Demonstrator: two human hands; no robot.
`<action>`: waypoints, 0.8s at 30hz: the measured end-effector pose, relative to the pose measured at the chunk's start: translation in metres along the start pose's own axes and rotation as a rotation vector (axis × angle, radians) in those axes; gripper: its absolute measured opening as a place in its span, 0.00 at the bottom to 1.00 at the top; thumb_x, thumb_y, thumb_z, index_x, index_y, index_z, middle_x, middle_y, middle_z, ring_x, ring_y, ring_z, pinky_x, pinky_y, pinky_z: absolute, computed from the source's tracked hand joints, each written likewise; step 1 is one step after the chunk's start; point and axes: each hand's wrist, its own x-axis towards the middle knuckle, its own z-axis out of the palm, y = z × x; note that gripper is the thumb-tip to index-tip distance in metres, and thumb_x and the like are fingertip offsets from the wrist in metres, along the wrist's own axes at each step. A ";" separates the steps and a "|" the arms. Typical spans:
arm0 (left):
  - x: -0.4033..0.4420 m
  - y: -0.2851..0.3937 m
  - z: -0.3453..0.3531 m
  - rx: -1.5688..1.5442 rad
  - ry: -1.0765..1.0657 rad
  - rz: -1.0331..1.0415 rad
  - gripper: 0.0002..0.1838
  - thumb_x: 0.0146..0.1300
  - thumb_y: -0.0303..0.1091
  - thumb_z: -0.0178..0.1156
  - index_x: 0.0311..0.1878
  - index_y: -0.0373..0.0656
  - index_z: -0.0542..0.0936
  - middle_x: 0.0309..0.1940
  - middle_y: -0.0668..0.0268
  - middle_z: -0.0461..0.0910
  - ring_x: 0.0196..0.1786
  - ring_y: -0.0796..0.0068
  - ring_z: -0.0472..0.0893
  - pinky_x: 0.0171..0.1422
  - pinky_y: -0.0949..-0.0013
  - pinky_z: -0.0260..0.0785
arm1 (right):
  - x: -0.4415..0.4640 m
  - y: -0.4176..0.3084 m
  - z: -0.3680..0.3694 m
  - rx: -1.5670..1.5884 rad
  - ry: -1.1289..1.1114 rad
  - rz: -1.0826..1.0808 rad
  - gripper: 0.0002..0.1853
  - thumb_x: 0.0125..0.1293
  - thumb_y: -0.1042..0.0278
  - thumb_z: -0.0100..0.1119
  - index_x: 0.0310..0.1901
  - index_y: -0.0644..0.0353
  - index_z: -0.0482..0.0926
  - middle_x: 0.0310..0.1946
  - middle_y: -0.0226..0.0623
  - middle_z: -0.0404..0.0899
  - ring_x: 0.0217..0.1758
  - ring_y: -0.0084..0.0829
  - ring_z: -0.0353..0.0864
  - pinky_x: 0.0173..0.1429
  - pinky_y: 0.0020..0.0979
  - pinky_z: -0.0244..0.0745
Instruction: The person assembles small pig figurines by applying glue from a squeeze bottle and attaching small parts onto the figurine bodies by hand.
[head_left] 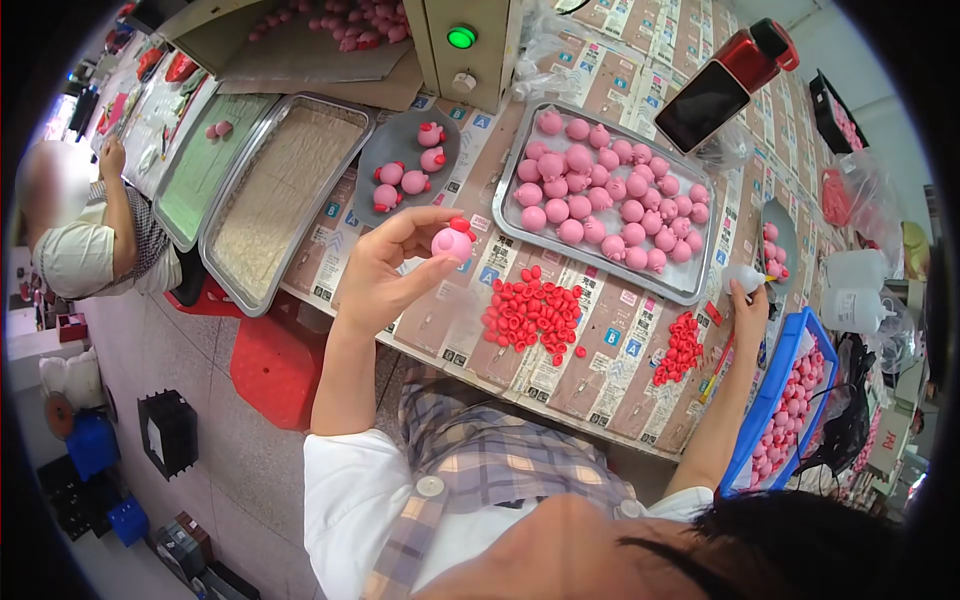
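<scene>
My left hand [385, 275] is raised over the table's front edge, thumb and fingers pinching a small round pink figure [452, 243] with a red piece on its top. My right hand [748, 305] is closed on a small white squeeze bottle [742, 277] at the table's right side. Between the hands lie a pile of small red rings [535, 312] and a second pile of red pieces [680, 348]. Behind them stands a metal tray [600, 272] full of pink balls. Several pink figures with red parts sit on a grey plate [378, 150].
Two shallow metal trays [290, 190] are at the left, near a co-worker [90, 225]. A machine with a green light [461, 37] stands behind. A red-and-black device [715, 95] rises at the back right. A blue crate [745, 460] of pink balls and a red stool [275, 370] flank me.
</scene>
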 end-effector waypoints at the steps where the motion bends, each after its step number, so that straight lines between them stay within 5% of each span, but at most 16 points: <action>1: 0.000 0.000 0.000 -0.005 -0.007 -0.008 0.19 0.50 0.26 0.60 0.47 0.35 0.71 0.37 0.66 0.76 0.39 0.81 0.75 0.43 0.78 0.67 | 0.000 -0.001 0.000 -0.003 -0.003 -0.002 0.21 0.55 0.64 0.58 0.47 0.67 0.70 0.39 0.36 0.74 0.41 0.23 0.71 0.46 0.23 0.64; 8: 0.001 0.009 0.014 0.531 0.063 0.209 0.24 0.42 0.22 0.62 0.47 0.39 0.72 0.36 0.66 0.73 0.36 0.78 0.74 0.40 0.76 0.67 | 0.001 0.003 0.000 0.002 0.007 -0.008 0.21 0.53 0.63 0.59 0.46 0.66 0.71 0.38 0.40 0.75 0.42 0.28 0.73 0.47 0.27 0.65; 24: 0.016 -0.009 0.005 0.836 0.241 0.299 0.25 0.41 0.22 0.62 0.46 0.41 0.70 0.36 0.63 0.71 0.36 0.67 0.73 0.41 0.68 0.66 | 0.002 0.003 0.000 -0.017 0.021 -0.056 0.21 0.53 0.63 0.58 0.47 0.66 0.70 0.37 0.42 0.76 0.39 0.30 0.76 0.44 0.28 0.69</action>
